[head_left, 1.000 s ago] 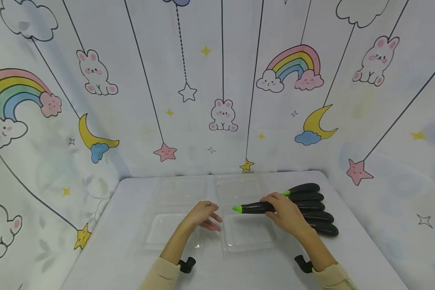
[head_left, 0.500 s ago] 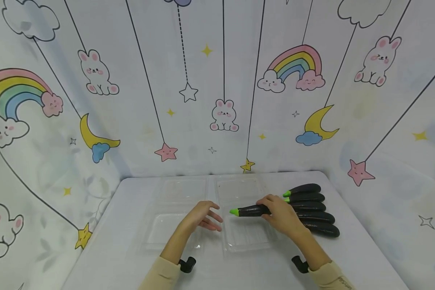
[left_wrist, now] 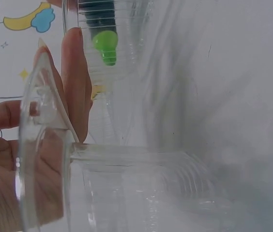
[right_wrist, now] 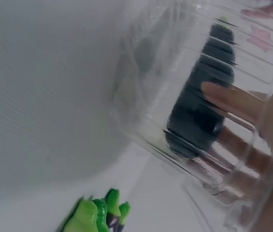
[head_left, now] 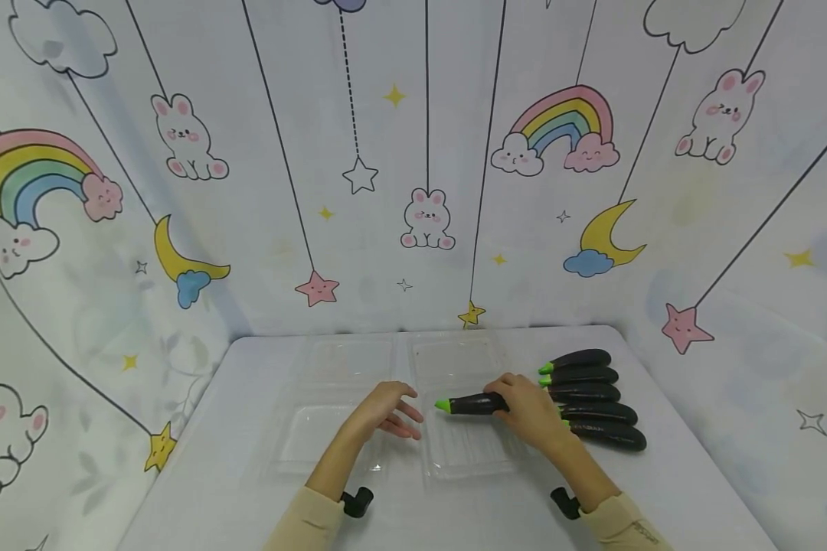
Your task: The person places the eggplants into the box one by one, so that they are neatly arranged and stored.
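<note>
My right hand grips a long black eggplant with a bright green stem end pointing left. It is at the near tray of the right clear plastic container. The right wrist view shows the eggplant through the clear ribbed wall, fingers against its side. Whether it touches the bottom I cannot tell. My left hand holds nothing, fingers loosely extended between the two containers. In the left wrist view, a clear container rim stands in front of that hand.
Several more black eggplants lie in a row on the right, green stems to the left. A second clear container sits on the left. Behind the white table hangs a patterned cloth.
My right hand has moved left and slightly nearer with the eggplant, away from the row and over the right container. The left hand has stayed in place.
</note>
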Action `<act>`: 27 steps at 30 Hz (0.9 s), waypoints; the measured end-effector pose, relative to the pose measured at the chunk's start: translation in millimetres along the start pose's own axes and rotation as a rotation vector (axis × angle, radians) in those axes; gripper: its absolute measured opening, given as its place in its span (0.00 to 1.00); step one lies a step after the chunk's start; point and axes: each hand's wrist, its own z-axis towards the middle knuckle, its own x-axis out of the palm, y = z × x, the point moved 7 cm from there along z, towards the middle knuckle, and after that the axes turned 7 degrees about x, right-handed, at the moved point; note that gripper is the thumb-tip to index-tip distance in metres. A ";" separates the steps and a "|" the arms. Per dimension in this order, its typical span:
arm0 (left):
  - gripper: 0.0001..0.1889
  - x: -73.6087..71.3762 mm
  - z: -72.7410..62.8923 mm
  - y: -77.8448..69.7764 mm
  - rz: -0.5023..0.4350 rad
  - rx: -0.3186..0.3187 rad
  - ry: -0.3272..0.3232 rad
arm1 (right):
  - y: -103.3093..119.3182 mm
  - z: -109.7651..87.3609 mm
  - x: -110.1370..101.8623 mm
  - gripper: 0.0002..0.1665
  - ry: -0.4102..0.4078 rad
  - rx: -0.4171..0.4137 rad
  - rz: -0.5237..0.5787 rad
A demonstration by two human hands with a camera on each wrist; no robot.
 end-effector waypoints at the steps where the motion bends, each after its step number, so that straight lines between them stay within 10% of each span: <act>1: 0.29 0.1 0.2 -0.1 0.006 0.001 0.000 | -0.4 0.1 1.8 0.28 0.003 0.001 -0.009; 27: 0.40 12.2 -11.7 -6.9 0.027 0.076 -0.004 | 0.5 0.3 19.8 0.26 0.018 0.018 -0.053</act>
